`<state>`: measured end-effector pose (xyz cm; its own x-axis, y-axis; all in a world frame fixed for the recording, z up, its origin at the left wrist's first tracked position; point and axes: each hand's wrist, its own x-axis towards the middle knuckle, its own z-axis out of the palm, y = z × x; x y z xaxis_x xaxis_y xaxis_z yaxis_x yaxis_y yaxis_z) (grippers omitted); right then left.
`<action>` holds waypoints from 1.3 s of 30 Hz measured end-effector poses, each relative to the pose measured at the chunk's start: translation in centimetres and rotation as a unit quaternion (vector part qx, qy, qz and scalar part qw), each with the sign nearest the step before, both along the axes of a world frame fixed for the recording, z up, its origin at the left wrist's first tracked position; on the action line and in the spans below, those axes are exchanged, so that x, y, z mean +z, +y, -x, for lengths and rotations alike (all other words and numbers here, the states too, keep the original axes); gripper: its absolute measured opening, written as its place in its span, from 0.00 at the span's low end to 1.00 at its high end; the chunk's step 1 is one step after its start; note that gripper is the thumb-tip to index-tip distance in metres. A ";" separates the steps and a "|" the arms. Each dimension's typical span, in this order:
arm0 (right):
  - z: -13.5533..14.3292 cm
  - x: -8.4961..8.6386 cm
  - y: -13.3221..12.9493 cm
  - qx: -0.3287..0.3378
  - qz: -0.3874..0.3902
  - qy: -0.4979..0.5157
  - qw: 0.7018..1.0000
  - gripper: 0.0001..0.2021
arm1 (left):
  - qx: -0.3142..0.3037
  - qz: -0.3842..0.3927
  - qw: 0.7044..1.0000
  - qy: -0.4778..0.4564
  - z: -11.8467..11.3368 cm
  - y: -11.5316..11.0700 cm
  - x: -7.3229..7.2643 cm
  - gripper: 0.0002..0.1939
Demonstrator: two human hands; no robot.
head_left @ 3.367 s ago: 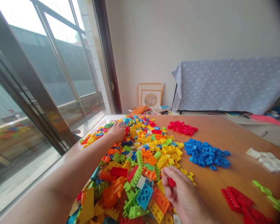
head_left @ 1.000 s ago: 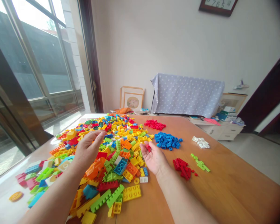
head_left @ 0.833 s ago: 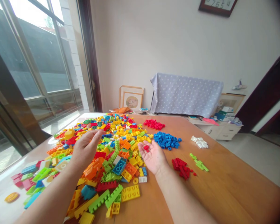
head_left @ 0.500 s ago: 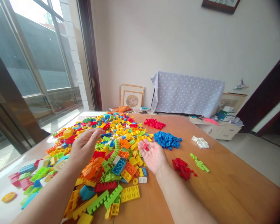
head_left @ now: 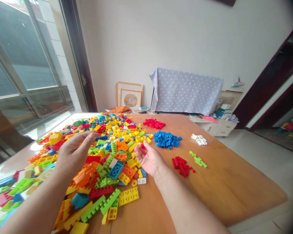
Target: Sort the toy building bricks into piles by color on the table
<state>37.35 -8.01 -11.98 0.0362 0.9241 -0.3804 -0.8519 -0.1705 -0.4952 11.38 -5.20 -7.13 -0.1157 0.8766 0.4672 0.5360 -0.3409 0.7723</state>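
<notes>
My left hand (head_left: 75, 151) is over the left part of a big heap of mixed toy bricks (head_left: 117, 170). Its thumb and fingers come together at the tips; whatever may be between them is hidden. My right hand (head_left: 150, 161) is palm up and cupped at the heap's right edge. Small red toy bricks (head_left: 143, 149) rest in it, partly covered by the curled fingers. Just beyond that hand lies a pile of blue bricks (head_left: 167, 139), and to its right a small group of dark red bricks (head_left: 182, 165).
On the wooden table (head_left: 224, 182) are also a red brick pile (head_left: 154, 123), some white bricks (head_left: 199, 139) and lime green pieces (head_left: 198, 160). Behind stand framed pictures (head_left: 130, 97), a polka-dot cloth (head_left: 188, 91) over something, and a white cabinet (head_left: 221, 128). Windows are at left.
The view has swung to the right, so things appear shifted left. My right hand's thumb and fingers have curled inward around the red bricks. My left hand stays over the heap.
</notes>
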 end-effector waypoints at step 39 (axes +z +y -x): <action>-8.4 5.3 -3.2 -0.174 -0.119 -0.181 0.961 0.17 | -0.019 -0.026 0.999 -0.006 0.0 -0.3 0.2 0.20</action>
